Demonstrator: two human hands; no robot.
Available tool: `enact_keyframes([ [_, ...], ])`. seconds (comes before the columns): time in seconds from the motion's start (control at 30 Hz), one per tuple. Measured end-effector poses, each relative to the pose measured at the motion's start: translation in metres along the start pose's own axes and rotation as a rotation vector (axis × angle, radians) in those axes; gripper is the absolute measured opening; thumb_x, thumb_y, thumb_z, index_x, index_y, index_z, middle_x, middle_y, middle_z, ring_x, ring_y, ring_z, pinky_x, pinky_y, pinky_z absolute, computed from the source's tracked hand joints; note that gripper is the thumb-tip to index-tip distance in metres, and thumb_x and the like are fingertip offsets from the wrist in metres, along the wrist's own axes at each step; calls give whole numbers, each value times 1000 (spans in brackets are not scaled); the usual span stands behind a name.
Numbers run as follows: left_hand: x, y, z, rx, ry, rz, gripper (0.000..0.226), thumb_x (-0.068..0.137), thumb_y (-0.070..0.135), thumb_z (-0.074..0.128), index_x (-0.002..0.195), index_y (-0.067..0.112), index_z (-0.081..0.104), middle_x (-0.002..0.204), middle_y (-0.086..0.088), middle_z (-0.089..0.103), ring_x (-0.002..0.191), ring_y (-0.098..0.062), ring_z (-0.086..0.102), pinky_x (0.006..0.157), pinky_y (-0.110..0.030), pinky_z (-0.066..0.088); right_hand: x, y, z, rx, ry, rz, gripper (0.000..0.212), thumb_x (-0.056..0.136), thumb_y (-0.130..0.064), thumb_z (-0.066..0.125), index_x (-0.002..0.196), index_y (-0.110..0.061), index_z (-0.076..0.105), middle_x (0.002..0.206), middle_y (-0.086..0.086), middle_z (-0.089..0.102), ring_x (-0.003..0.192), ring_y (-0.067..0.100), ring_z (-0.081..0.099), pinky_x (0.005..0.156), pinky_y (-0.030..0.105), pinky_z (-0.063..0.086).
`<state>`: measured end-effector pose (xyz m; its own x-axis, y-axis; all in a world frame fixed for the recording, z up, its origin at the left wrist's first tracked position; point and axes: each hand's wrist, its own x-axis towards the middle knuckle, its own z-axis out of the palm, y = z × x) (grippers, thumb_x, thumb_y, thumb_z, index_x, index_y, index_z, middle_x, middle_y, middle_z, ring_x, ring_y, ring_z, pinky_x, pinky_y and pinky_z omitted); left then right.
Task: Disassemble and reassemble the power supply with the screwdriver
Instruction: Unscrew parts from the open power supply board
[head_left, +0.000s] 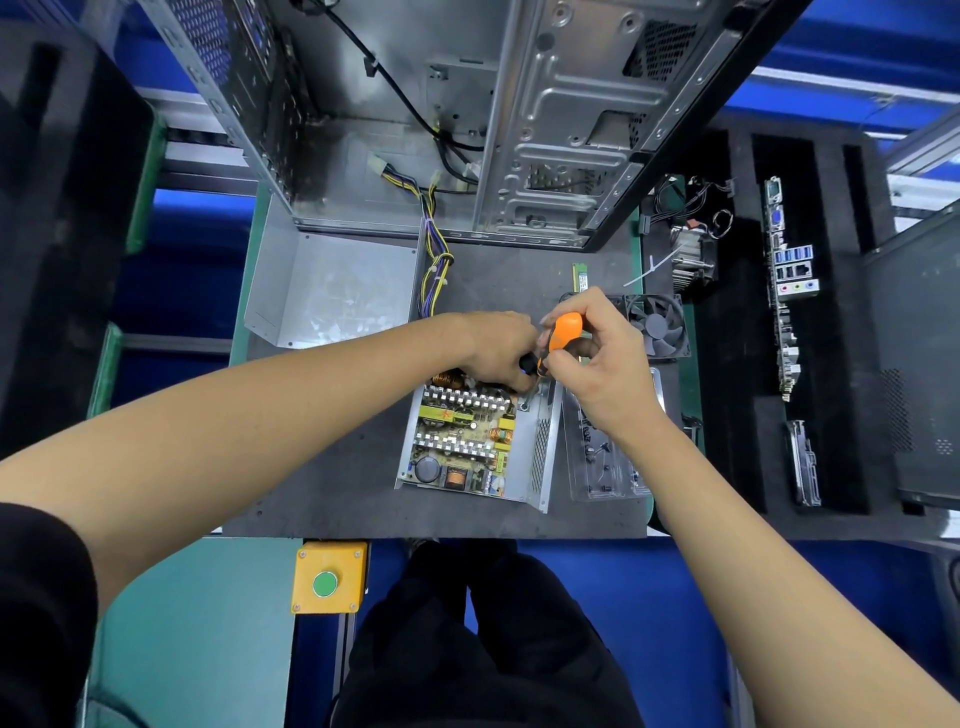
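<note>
Power supply (470, 447) under both hands, screwdriver (558, 340) gripped

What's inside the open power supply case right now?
Inside the power supply case: a circuit board with finned heatsinks, copper coils and a capacitor. The left hand and screwdriver cover its far corner.

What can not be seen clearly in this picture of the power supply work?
- Head view: the tip of the screwdriver and any screw under it are hidden by the left hand.
- The far edge of the power supply is covered by both hands; the right hand grips the orange handle.
- The small parts in the clear plastic tray are too small to name.
- The computer case is cut off by the top edge.
</note>
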<state>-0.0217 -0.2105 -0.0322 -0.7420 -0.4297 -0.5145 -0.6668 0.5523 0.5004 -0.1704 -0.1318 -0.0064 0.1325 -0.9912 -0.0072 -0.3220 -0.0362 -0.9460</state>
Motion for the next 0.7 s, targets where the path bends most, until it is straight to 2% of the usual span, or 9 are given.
enact_keyframes([
  [0.13, -3, 2, -2, -9, -11, 5, 38, 92, 33, 68, 116, 5, 62, 111, -16, 65, 97, -33, 62, 85, -45, 52, 1, 0, -2, -54, -13, -11, 31, 71, -7, 59, 93, -28, 57, 87, -5, 65, 86, 32, 62, 63, 54, 51],
  [0.3, -4, 3, -1, -19, -20, -20, 37, 92, 33, 67, 113, 2, 63, 106, -17, 67, 96, -34, 63, 85, -46, 52, 3, -6, -9, -192, -62, -36, 36, 71, -15, 60, 101, -34, 56, 89, -7, 64, 86, 26, 63, 73, 51, 53],
  [0.37, -5, 4, -2, -32, -10, 10, 33, 93, 31, 67, 111, 4, 63, 103, -11, 66, 95, -29, 61, 84, -41, 52, 6, -11, -14, -335, -141, -135, 33, 71, -20, 58, 102, -31, 55, 90, -10, 58, 83, 20, 59, 73, 47, 51],
  [0.43, -6, 4, -2, -49, 5, 26, 16, 93, 27, 68, 96, 12, 62, 90, 2, 59, 89, -24, 55, 80, -36, 50, 10, -17, -18, -549, -248, -279, 26, 74, -26, 57, 99, -27, 53, 89, -9, 49, 77, 18, 51, 64, 46, 50],
  [0.5, -8, 6, -4, -56, 10, 3, 24, 93, 21, 67, 75, 23, 51, 76, 11, 48, 82, -22, 50, 72, -34, 47, 14, -25, -20, -753, -354, -401, 20, 77, -33, 55, 94, -27, 49, 86, -8, 41, 69, 19, 46, 54, 43, 48],
  [0.57, -6, 7, -3, -64, 2, -30, 28, 93, 20, 64, 72, 27, 47, 74, 10, 47, 81, -23, 51, 71, -33, 46, 19, -35, -22, -864, -462, -455, 18, 79, -34, 57, 90, -26, 44, 82, -9, 35, 64, 20, 45, 50, 41, 47],
  [0.63, -11, 11, -6, -37, -46, -60, 29, 95, 22, 61, 71, 29, 47, 74, 10, 47, 81, -24, 51, 74, -35, 48, 23, -46, -24, -918, -562, -461, 21, 80, -30, 63, 85, -25, 43, 81, -10, 34, 64, 20, 45, 51, 41, 47],
  [0.7, -11, 13, -8, -41, -74, -67, 33, 98, 24, 58, 68, 31, 44, 73, 9, 46, 74, -21, 48, 70, -32, 44, 28, -55, -25, -973, -648, -455, 23, 81, -29, 66, 84, -26, 44, 82, -12, 35, 68, 19, 47, 53, 36, 42],
])
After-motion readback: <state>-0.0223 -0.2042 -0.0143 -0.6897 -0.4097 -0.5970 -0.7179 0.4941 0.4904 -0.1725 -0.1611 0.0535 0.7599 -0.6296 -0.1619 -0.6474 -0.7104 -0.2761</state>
